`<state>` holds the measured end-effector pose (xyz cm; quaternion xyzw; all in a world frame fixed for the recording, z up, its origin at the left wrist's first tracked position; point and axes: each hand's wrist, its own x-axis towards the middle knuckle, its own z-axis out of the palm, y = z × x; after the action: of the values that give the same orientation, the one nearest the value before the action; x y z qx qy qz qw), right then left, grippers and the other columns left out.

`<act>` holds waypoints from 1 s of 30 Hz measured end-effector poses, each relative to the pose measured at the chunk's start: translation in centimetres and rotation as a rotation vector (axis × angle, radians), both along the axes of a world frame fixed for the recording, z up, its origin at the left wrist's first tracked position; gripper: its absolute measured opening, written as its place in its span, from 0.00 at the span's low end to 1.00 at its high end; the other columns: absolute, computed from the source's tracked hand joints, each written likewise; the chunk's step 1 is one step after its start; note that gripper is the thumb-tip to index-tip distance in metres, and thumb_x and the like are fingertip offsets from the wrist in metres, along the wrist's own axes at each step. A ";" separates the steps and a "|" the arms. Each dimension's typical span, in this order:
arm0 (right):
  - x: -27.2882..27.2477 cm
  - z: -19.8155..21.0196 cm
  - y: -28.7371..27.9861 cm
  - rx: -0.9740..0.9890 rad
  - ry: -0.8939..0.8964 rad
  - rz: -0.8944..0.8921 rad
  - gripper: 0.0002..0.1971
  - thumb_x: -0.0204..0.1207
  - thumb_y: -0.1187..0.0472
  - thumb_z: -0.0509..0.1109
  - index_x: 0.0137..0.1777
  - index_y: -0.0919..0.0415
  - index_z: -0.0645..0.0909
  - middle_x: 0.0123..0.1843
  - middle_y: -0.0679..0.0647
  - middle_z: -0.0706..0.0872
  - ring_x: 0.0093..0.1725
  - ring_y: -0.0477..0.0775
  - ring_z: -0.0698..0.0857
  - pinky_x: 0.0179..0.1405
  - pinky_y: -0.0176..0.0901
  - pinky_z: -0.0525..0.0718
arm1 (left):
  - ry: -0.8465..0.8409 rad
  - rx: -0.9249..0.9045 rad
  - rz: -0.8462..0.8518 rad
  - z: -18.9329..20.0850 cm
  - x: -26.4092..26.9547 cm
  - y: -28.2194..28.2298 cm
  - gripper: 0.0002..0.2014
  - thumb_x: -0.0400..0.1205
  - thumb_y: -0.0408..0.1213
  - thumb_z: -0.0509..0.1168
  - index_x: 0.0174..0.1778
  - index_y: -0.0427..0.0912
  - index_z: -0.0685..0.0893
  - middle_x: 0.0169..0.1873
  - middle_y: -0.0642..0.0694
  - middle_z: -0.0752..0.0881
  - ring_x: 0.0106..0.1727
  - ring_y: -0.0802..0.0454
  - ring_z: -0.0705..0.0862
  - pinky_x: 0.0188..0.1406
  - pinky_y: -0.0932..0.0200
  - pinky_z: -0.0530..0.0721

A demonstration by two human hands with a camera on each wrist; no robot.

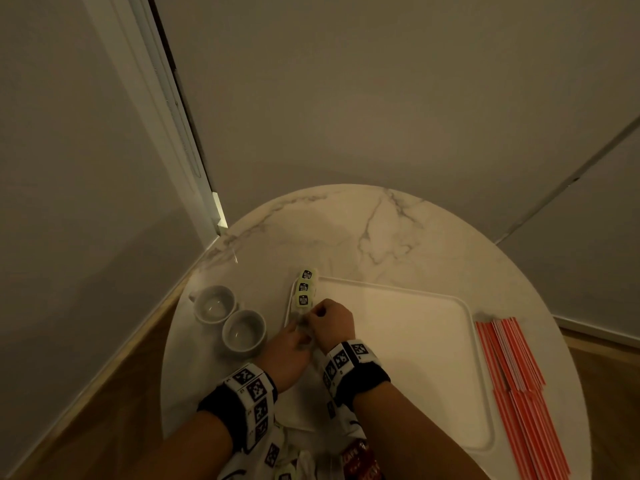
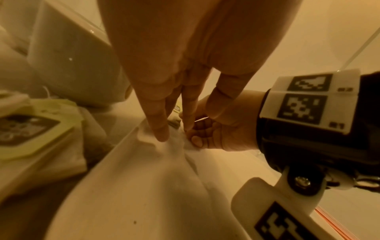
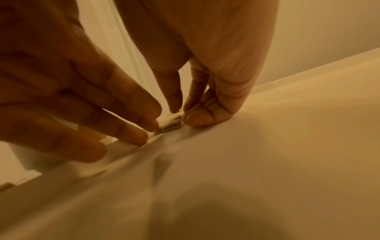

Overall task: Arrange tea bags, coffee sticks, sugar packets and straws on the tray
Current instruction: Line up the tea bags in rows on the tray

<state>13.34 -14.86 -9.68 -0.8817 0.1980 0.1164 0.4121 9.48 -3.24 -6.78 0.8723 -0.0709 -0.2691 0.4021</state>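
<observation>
Where both hands meet at the tray's left rim, the left hand (image 1: 290,351) and right hand (image 1: 331,323) each pinch a tea bag (image 3: 172,123) between them: right thumb and curled fingers on one side, left fingertips (image 3: 153,125) on the other, w/ the pale bag paper bunched under the left fingers in the left wrist view. Bag sits right at the rim of the white tray (image 1: 464,341), near its left edge; can't tell if it's resting on the tray or just above. Just beyond the hands, three green-tagged tea bags (image 1: 305,287) lie in a row along that same left edge, overlapping one another. Two grey cups (image 1: 230,318) stand side by side on the marble table (image 1: 363,233), left of the tray, approx. touching. Red-and-white straws (image 1: 516,382) lie in a bundle on the table, just beside the tray's right rim. At the near edge, btwn the forearms, a red coffee stick (image 1: 360,462) and more green-tagged bags (image 1: 287,471) are partly visible.
</observation>
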 end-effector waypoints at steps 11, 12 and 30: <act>-0.1 0.6 0.2 0.002 -0.029 0.057 0.10 0.75 0.61 0.67 0.55 0.57 0.80 0.51 0.58 0.88 0.51 0.58 0.86 0.49 0.46 0.84 | -0.048 -0.086 0.058 -0.7 0.5 -0.1 0.14 0.81 0.29 0.59 0.60 0.38 0.83 0.67 0.50 0.74 0.67 0.54 0.76 0.73 0.57 0.71; 0.0 0.6 0.2 -0.014 -0.027 0.068 0.09 0.75 0.61 0.66 0.55 0.58 0.80 0.52 0.58 0.88 0.52 0.58 0.86 0.49 0.45 0.83 | -0.039 -0.091 0.065 -0.9 0.6 -0.1 0.14 0.80 0.29 0.59 0.59 0.39 0.83 0.67 0.50 0.75 0.67 0.52 0.77 0.72 0.55 0.72; -0.4 0.9 -0.1 -0.103 0.035 0.135 0.10 0.77 0.57 0.66 0.49 0.62 0.86 0.48 0.58 0.89 0.50 0.56 0.86 0.44 0.39 0.78 | -0.045 -0.079 0.031 -1.0 0.3 -0.5 0.17 0.78 0.31 0.59 0.62 0.39 0.83 0.68 0.47 0.73 0.66 0.53 0.77 0.75 0.53 0.71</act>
<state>12.94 -14.97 -8.75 -0.9109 0.1513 0.1491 0.3538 9.74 -3.78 -7.74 0.8625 -0.0769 -0.2400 0.4388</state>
